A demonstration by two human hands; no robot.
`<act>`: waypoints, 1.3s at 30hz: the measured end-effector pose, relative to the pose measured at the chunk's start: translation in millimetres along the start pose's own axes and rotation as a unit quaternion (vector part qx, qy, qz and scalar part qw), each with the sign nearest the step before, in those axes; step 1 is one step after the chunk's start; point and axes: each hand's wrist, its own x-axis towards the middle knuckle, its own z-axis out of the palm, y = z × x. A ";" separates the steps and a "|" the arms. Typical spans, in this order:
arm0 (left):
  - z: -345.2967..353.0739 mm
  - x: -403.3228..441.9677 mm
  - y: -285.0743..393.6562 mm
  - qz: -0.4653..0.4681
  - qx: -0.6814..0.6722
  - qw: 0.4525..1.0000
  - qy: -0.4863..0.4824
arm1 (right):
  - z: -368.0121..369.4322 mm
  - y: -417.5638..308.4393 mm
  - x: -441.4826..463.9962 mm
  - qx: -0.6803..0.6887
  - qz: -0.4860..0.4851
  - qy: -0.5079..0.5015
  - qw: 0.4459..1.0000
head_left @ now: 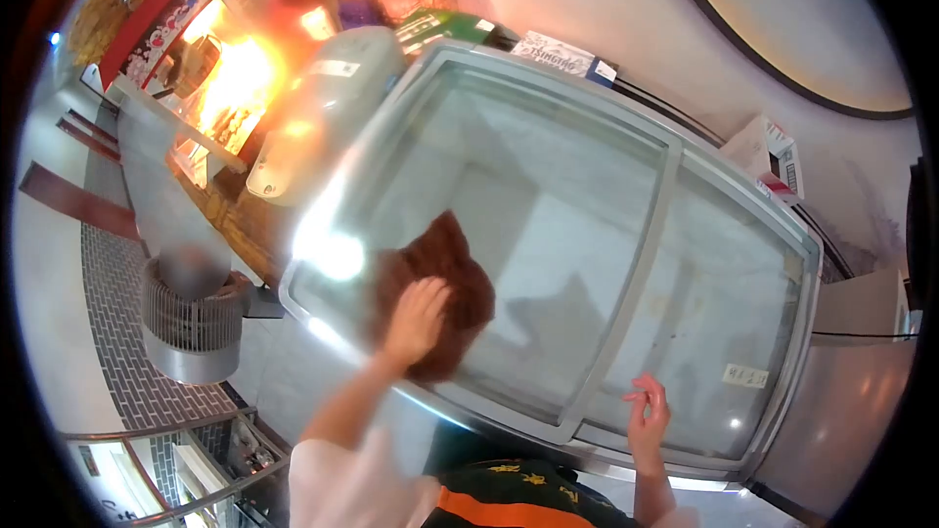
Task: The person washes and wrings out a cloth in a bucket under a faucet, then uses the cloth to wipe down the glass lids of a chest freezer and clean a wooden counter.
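A crumpled brown cloth (452,284) lies on the left glass lid (548,176) of a chest freezer. My left hand (419,318) presses down on the cloth, its fingers together and slightly bent over it; the thumb side is hard to make out. Near the front edge of the right glass lid (704,284), my right hand (648,416) hovers or rests lightly, holding nothing, with its fingers apart and loosely curled. Whether it touches the glass I cannot tell.
A metal frame (626,313) divides the two lids. Boxes, one white and printed (553,52), another white (768,152), stand behind the freezer. A round slatted metal stand (191,323) is at the left. A small label (745,375) sticks to the right lid.
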 end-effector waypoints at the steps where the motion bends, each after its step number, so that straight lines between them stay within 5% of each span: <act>1: -1.3 4.5 -15.5 -0.013 0.005 1.000 0.018 | 2.4 -2.3 0.9 0.001 -0.002 -0.003 1.000; 4: -27.9 11.7 -64.2 -0.160 0.049 0.985 0.037 | 2.2 -9.8 0.9 -0.015 0.023 0.000 1.000; 7: -86.2 54.2 -26.2 -0.331 0.127 0.925 -0.136 | -6.5 -7.7 -5.4 -0.043 0.011 0.007 0.999; 9: -36.9 42.3 -62.3 -0.372 0.170 0.913 0.002 | -12.6 -4.8 -15.1 -0.025 0.055 0.027 0.998; 10: -36.0 59.0 -48.4 -0.296 0.094 0.950 -0.020 | -13.4 -4.0 -18.1 -0.027 0.058 0.030 0.997; 11: 7.4 59.7 -46.1 -0.171 0.173 0.969 0.047 | -15.7 -3.0 -21.8 -0.029 0.060 0.031 0.997; 15: 55.7 88.7 111.4 0.030 0.080 0.995 -0.060 | -8.2 -10.8 -26.5 0.005 0.034 0.021 0.999; 18: 58.7 43.4 150.7 0.154 -0.034 0.981 -0.110 | -15.1 -25.0 -30.2 -0.053 -0.031 0.001 0.998; 20: 30.2 25.6 132.3 0.134 -0.022 0.982 -0.129 | -18.7 -19.6 -39.1 -0.038 -0.013 0.008 0.999; 21: 34.1 17.8 103.8 0.000 -0.118 0.979 -0.165 | -20.3 -16.0 -42.7 -0.022 0.003 0.014 1.000; 23: 10.7 14.4 56.8 -0.063 0.035 0.997 -0.030 | -23.6 -7.1 -53.6 -0.031 0.017 0.014 0.999; 24: 8.2 12.6 29.2 -0.164 -0.031 0.986 0.009 | -25.1 -4.4 -57.7 -0.046 0.037 0.014 0.998; 25: 4.5 12.2 12.1 -0.137 0.105 0.983 0.057 | -24.4 -3.6 -58.8 -0.048 0.038 0.016 0.998; 28: 3.3 1.6 3.6 -0.120 0.136 0.983 0.022 | -20.7 -5.1 -63.8 -0.033 0.026 0.020 0.999; 39: 1.1 -9.2 5.3 -0.096 0.080 0.991 0.057 | -6.8 -13.1 -36.4 -0.019 -0.016 -0.033 0.999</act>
